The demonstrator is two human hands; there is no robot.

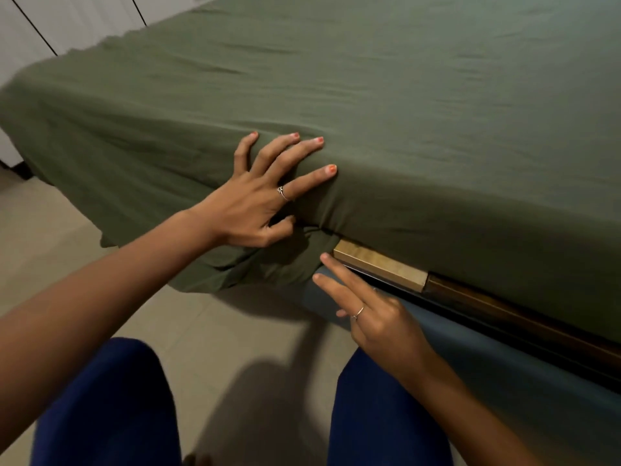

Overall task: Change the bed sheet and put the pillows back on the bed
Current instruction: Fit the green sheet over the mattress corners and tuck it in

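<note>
An olive-green bed sheet (386, 95) covers the mattress and fills most of the view. At the near corner my left hand (268, 196) presses on the sheet with fingers spread, thumb against the fabric below. Loose sheet hangs down from that corner towards the floor. My right hand (366, 307) is lower, beside the corner, with two fingers extended towards the hanging fabric and the wooden bed frame (379, 265). It holds nothing that I can see. No pillows are in view.
A blue-grey padded bed base (504, 364) runs along the right under the dark wooden rail. Beige tiled floor (208, 331) lies under me, with my blue-trousered legs at the bottom. White cupboard doors (50, 21) stand at the far left.
</note>
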